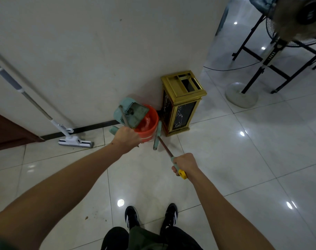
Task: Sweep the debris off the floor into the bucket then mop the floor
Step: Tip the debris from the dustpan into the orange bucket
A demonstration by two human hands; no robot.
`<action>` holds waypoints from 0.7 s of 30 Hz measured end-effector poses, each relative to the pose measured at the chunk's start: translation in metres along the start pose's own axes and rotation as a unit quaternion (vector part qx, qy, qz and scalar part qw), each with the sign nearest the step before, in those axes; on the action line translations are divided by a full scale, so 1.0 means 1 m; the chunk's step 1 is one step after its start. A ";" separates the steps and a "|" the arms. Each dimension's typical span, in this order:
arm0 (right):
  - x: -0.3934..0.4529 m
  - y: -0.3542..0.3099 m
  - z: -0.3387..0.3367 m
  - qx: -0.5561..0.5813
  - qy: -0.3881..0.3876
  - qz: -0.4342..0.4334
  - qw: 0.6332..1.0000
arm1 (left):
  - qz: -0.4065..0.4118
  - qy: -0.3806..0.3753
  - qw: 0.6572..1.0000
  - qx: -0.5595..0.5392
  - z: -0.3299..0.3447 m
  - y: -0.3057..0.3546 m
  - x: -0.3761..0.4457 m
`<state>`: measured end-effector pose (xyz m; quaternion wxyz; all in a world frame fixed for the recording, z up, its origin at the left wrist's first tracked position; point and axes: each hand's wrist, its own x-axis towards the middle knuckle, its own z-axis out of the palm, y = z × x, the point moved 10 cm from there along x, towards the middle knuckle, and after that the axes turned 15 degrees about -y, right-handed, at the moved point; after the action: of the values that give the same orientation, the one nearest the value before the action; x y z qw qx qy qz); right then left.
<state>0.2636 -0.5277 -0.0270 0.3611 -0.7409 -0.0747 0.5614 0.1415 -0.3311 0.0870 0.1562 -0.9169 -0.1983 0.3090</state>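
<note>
From the head camera, both bare forearms reach forward and down over the tiled floor [216, 159]. The left arm stretches out nearly straight, and the left hand [127, 137] shows its back to the camera, fingers curled round the handle of a pale green dustpan [131, 112]; the pan is tipped up over the orange bucket [147, 126], its lip above the bucket's open mouth. The right arm is bent less far forward, and the right hand [185, 164] wraps its fingers round the green grip of the broom [163, 144], just above the yellow end cap; the brown shaft slants from that fist up and left to the green broom head, which stands on the floor just beside the bucket's right side. The bucket sits against the white wall [99, 51], at the foot of it, with a gold and black bin [182, 103] just to its right at the wall's corner. A white mop [70, 136] leans against the wall well to the left, its head on the floor near the baseboard. A few brown specks lie on the tile near the black shoes [132, 216]. A standing fan [242, 94] and black frame occupy the upper right.
</note>
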 end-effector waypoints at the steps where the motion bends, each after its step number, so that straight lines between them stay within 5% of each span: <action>1: 0.000 -0.001 0.000 -0.001 0.000 -0.002 1.000 | -0.001 0.003 1.000 0.011 -0.004 0.001 0.000; 11: -0.002 0.006 -0.004 0.001 -0.001 0.004 1.000 | 0.016 -0.062 0.994 0.088 0.014 0.023 0.002; 21: -0.004 0.018 -0.009 -0.001 -0.008 0.003 1.000 | -0.044 -0.012 0.997 -0.062 -0.004 -0.009 -0.013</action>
<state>0.2644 -0.5468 -0.0339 0.3580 -0.7371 -0.0755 0.5681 0.1322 -0.3300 0.0997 0.1102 -0.9116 -0.2587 0.2997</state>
